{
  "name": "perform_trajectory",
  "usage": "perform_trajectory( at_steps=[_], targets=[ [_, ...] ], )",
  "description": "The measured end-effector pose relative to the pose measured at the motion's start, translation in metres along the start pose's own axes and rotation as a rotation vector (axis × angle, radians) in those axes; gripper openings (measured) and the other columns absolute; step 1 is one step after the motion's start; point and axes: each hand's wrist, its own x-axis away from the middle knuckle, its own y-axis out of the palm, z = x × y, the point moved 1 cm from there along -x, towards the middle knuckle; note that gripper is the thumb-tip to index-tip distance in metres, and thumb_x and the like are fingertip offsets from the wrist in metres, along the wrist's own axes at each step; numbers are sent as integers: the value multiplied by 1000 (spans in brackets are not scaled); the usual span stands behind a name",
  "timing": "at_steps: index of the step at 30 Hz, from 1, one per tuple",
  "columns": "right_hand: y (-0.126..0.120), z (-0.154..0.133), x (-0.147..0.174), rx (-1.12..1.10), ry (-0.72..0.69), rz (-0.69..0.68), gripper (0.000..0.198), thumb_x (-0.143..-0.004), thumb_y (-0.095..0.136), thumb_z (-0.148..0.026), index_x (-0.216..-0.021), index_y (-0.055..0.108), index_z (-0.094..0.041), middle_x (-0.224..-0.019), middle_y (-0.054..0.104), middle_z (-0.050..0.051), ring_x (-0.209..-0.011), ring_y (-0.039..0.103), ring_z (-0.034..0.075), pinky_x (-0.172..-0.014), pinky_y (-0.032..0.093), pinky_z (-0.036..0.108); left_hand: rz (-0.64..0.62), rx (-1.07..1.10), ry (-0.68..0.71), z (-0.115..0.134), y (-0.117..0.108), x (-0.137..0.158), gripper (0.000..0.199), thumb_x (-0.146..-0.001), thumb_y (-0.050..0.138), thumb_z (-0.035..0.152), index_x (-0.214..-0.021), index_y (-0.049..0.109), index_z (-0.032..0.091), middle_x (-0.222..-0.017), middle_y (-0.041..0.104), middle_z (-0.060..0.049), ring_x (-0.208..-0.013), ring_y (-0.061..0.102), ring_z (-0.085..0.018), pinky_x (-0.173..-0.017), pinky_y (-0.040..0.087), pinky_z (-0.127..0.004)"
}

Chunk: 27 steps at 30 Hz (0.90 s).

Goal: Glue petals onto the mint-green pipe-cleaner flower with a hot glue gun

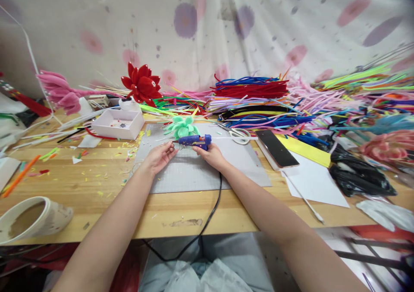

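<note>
We worked at a pale wooden bench [97, 184] pushed against a wall draped in white cloth [207, 29] printed with soft pink and purple blots. A grey cutting mat [194, 171] lay flat under both hands, its surface faintly gridded, and bright paper and fuzz scraps were strewn over the wood to the left of it.

Our right hand [211, 155] was closed around the grip of a small blue glue gun [196, 141], hard plastic, held level with its nozzle pointing left; its black cord [213, 210] ran back between our arms and over the bench edge. Our left hand [160, 157] sat just beside the nozzle with fingers loosely curled toward it; whether it pinched anything we could not tell. Just beyond the gun lay a mint-green flower [181, 128] of fuzzy looped petals.

Farther beyond the hands, heaps of pipe cleaners [258, 95] in many colours lay in long bundles. A red flower [142, 83] stood beyond the left hand, above a shallow white box [119, 124]. To the right of the right hand lay scissors [237, 133], a dark phone [276, 149] and white paper [313, 182].
</note>
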Motion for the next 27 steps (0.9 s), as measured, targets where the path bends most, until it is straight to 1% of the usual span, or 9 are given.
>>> perform_trajectory(
  at_steps=[6,12,19,27],
  targets=[
    [0,1,0,25,-38,6,37,-68,57,-54,-72,61,-17,-63,58,0,-57,49,11,-58,39,24,3,16,-3,0,0,0,17,-81,49,5,-68,60,6,-61,55,-2,-54,52,-4,-66,54,-20],
    [0,-1,0,24,-29,-6,37,-69,56,-54,-66,58,-17,-60,57,-1,-56,49,11,-57,38,24,6,22,-5,0,-1,-1,15,-80,51,5,-69,61,6,-61,56,-3,-54,53,-5,-65,54,-19],
    [-1,-2,0,40,-36,-9,36,-70,55,-53,-65,57,-17,-60,56,0,-57,50,12,-57,39,24,-12,15,-14,0,-3,-3,16,-81,50,6,-69,61,7,-61,56,-2,-54,53,-4,-67,54,-19],
    [-1,-1,0,76,-38,-7,38,-71,54,-54,-64,57,-17,-58,56,0,-58,51,12,-57,39,24,3,10,-16,0,-1,-1,15,-80,50,6,-69,60,7,-61,56,-2,-54,53,-5,-66,54,-19]
  ],
)
